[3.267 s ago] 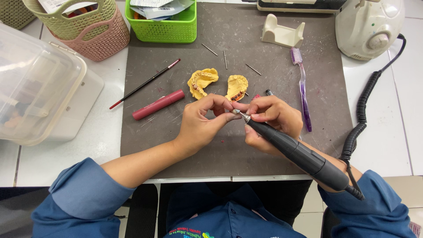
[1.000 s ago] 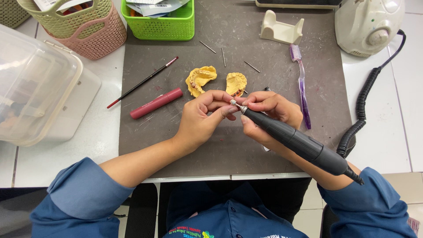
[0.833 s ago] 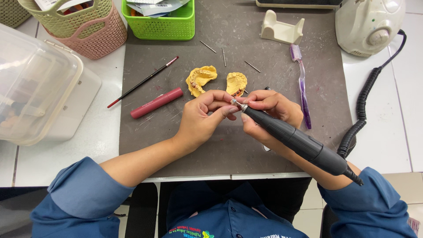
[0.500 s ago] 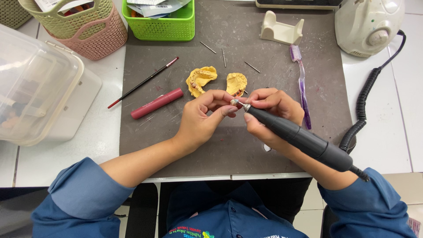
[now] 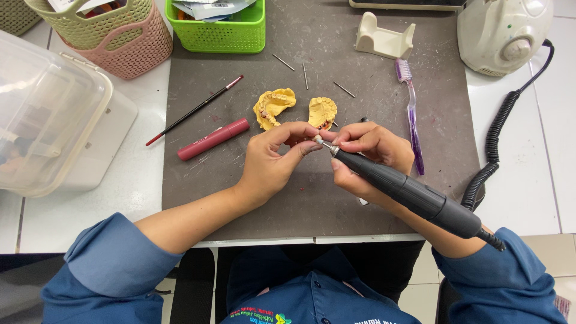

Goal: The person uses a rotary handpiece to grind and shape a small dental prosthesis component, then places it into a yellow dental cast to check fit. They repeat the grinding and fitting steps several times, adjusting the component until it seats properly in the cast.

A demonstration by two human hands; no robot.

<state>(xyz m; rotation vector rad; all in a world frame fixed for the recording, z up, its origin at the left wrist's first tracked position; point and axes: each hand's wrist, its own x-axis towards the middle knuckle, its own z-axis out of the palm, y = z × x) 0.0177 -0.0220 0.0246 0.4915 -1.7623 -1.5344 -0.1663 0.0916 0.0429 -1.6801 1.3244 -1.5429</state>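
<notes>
The step in hand looks like fine grinding of a small piece: the right hand (image 5: 372, 147) is wrapped around a dark rotary handpiece (image 5: 408, 192), held like a pen, its bit tip touching something tiny pinched between thumb and forefinger of the left hand (image 5: 273, 162); the piece itself is too small to make out. Both hands are closed on what they hold and meet just above the grey mat (image 5: 372, 78) on the surface. By my judgement, the next move calls for a steady pinch and light pressure at the bit. Counted: two yellow dental casts (image 5: 273, 107) just beyond the hands, one purple toothbrush (image 5: 410, 114), one red pen (image 5: 213, 138), one thin brush (image 5: 195, 110), three loose burs (image 5: 305, 76), one green basket (image 5: 219, 30).
</notes>
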